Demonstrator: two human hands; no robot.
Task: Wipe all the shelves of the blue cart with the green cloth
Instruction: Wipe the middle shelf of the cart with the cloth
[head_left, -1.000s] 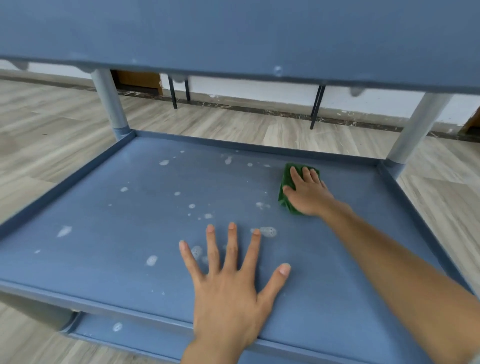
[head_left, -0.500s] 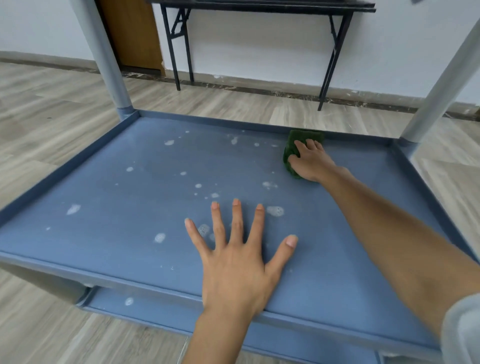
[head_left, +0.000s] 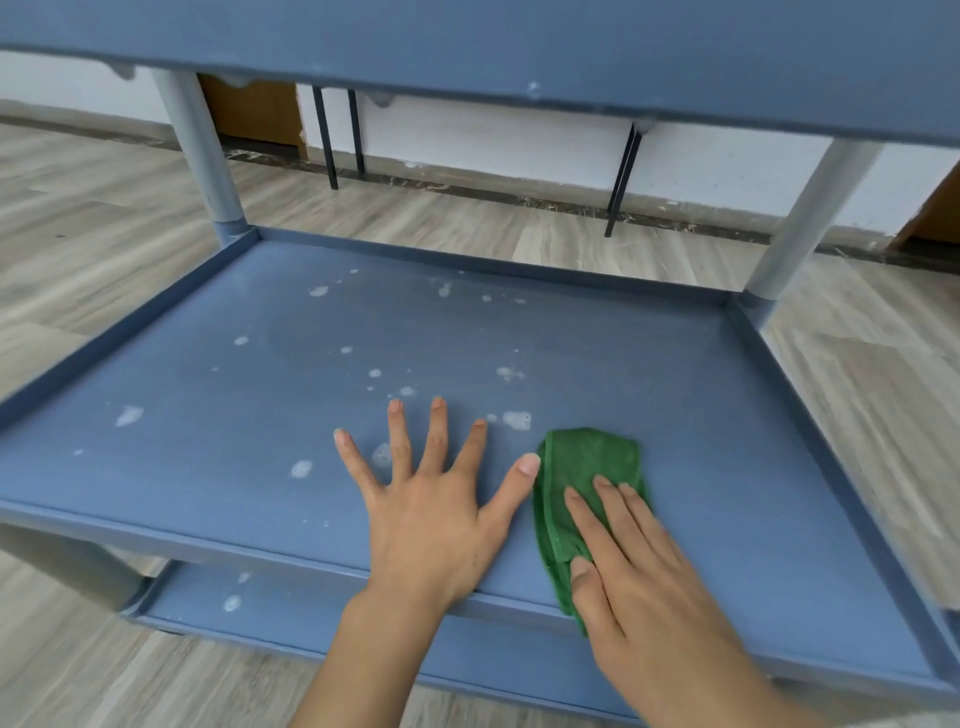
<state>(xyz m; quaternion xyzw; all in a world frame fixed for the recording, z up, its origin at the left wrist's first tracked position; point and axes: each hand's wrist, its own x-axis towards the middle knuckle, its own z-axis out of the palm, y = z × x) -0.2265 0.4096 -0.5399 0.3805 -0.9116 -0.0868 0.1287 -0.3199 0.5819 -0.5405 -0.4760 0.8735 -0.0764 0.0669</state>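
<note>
Pressing the green cloth (head_left: 587, 462) under straight fingers, the right hand (head_left: 639, 561) sits at the front rim of the blue cart's middle shelf (head_left: 519, 332). The left hand (head_left: 431, 519) lies splayed wide at that shelf's front centre. Soft, light and limp, the cloth probably bunches, so flat palm pressure on its middle suits it.

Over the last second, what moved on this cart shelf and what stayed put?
The right hand drew the green cloth toward the person, from near the far rim of the shelf to its near edge, beside the left hand. Its fingers press flat on the cloth; nothing was picked up or released. The left hand stayed spread flat on the shelf, and the foam spots on the left remain unwiped.
</note>
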